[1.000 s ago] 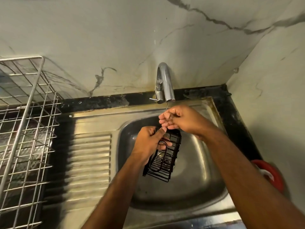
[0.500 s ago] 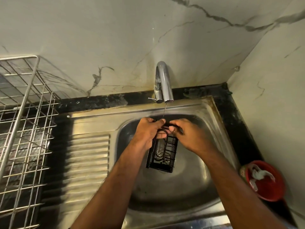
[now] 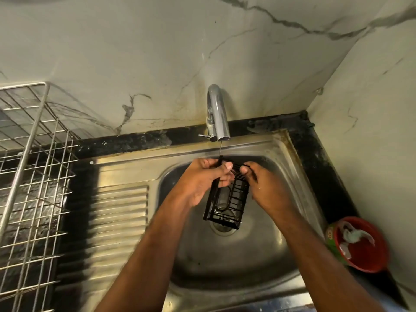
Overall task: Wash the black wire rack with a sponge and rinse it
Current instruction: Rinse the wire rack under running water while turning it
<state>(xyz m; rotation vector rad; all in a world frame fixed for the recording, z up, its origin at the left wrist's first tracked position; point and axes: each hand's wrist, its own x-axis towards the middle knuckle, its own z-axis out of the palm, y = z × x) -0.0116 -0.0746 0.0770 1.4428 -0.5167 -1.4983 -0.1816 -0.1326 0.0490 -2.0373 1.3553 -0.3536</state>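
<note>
Black wire rack (image 3: 227, 199), grey-veined white marble wall (image 3: 135, 52), ridged steel sink (image 3: 121, 212), red bowl (image 3: 364, 248).

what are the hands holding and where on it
Both hold the black wire rack at its upper end under the tap: the left hand grips its left edge, the right hand its top right.

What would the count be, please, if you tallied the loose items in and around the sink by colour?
Black: 1, the wire rack, held over the sink by the left hand and right hand.
Silver: 1, the wire basket on the left.
Red: 1, the bowl on the right.
Total: 3
</note>
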